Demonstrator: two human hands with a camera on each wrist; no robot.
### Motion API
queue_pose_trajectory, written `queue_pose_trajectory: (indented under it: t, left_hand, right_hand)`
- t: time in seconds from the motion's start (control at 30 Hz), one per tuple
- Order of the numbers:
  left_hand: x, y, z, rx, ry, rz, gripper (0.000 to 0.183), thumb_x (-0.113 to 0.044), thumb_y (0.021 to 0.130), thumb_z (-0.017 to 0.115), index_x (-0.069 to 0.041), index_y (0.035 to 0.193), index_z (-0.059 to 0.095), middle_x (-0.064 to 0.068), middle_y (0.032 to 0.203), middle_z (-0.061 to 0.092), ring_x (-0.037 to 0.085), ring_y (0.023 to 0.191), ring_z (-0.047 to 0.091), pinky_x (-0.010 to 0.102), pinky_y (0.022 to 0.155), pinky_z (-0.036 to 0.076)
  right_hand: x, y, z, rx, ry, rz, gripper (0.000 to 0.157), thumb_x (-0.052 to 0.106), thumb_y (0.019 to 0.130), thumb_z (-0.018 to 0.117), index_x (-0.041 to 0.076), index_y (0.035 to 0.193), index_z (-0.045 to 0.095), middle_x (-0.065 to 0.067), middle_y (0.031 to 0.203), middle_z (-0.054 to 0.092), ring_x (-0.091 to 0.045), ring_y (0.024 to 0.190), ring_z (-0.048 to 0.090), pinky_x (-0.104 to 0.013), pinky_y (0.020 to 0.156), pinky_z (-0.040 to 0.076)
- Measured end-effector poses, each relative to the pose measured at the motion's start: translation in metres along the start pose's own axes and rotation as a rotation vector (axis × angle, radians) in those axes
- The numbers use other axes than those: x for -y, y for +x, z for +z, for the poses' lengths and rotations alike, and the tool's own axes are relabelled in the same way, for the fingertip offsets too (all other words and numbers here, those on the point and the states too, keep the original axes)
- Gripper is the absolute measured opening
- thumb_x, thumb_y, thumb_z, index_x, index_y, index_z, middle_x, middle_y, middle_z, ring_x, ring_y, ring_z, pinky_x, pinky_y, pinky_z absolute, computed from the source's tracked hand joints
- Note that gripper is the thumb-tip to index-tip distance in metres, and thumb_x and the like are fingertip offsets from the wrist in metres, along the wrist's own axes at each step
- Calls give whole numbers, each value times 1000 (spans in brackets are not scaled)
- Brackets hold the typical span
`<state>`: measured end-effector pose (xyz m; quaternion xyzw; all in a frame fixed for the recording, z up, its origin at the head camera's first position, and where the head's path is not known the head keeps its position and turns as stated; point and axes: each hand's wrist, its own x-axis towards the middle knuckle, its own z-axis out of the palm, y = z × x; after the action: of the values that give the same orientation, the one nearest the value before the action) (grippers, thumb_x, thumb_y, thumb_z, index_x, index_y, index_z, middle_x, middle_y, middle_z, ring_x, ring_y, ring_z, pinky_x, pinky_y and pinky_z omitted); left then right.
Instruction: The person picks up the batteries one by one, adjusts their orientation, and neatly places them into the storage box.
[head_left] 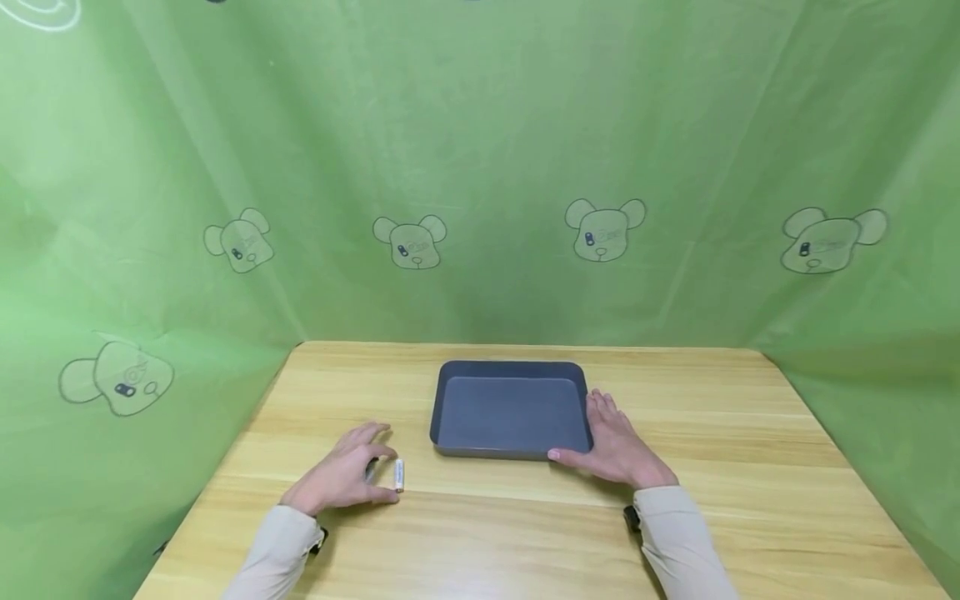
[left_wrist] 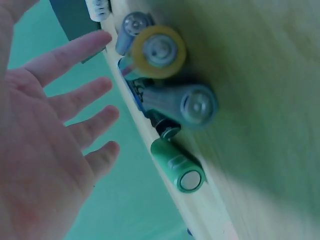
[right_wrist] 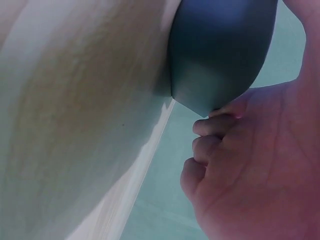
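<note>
A dark grey tray (head_left: 513, 414) lies on the table. My right hand (head_left: 617, 446) rests at its near right corner, thumb along the front side and fingers along the right side; the right wrist view shows the fingertips against the tray's wall. To the left of the tray, my left hand (head_left: 347, 471) is around a group of batteries, its fingers spread and apart from them in the left wrist view. A white battery (head_left: 399, 475) shows between thumb and index fingertips. Among the others are a green battery (left_wrist: 177, 165) and a yellow-ended battery (left_wrist: 159, 51). The hand mostly hides these in the head view.
The light wooden table (head_left: 480, 542) runs out to its left, right and far edges. A green curtain (head_left: 480, 150) with printed bear heads hangs around those sides. Each wrist wears a black strap-on device below a light sleeve.
</note>
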<state>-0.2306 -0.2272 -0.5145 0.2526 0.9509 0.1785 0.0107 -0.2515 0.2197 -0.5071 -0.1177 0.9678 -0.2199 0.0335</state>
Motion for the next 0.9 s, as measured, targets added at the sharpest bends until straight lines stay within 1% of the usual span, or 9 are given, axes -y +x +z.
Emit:
queue_pose_trajectory:
  t: [0.07, 0.2, 0.47, 0.57, 0.7, 0.9]
  left_hand:
    - [-1, 1, 1, -3, 5, 11, 62, -55, 70, 81, -15, 116, 70, 19, 152, 43, 44, 143, 34, 63, 118, 26]
    - [-4, 3, 4, -1, 10, 32, 56, -52, 73, 80, -16, 114, 71, 19, 150, 46, 43, 141, 37, 61, 118, 29]
    - [-12, 9, 5, -5, 36, 36, 54, -53, 73, 80, -19, 113, 70, 16, 148, 49, 39, 138, 42, 59, 117, 32]
    - [-13, 10, 8, -8, 47, 42, 49, -50, 75, 79, -19, 112, 69, 14, 145, 51, 36, 137, 45, 57, 116, 35]
    - [-12, 10, 12, -6, 60, 44, 49, -48, 76, 79, -19, 113, 67, 12, 143, 52, 34, 135, 46, 55, 116, 36]
    - [-12, 11, 15, -15, 70, 40, 51, -56, 76, 76, -20, 110, 67, 12, 142, 54, 33, 134, 48, 56, 115, 36]
  right_hand:
    - [0, 0, 0, 4, 7, -4, 128, 78, 76, 60, -12, 152, 10, -31, 162, 6, -48, 151, 6, -62, 123, 10]
    - [0, 0, -1, 9, 9, 0, 129, 78, 75, 61, -12, 152, 10, -31, 162, 7, -47, 151, 6, -62, 123, 11]
    - [0, -1, -2, 0, 11, -6, 129, 77, 75, 62, -12, 152, 10, -31, 162, 8, -47, 151, 7, -61, 123, 12]
    - [0, -1, -2, 6, 19, -5, 129, 77, 75, 63, -12, 152, 10, -30, 162, 7, -47, 151, 6, -61, 123, 11]
    - [1, -2, -1, 9, 21, -6, 128, 75, 75, 64, -12, 152, 10, -30, 162, 7, -47, 151, 7, -61, 123, 12]
    - [5, -3, -2, 13, 23, -23, 127, 74, 75, 65, -12, 152, 11, -30, 162, 8, -47, 151, 8, -60, 123, 13]
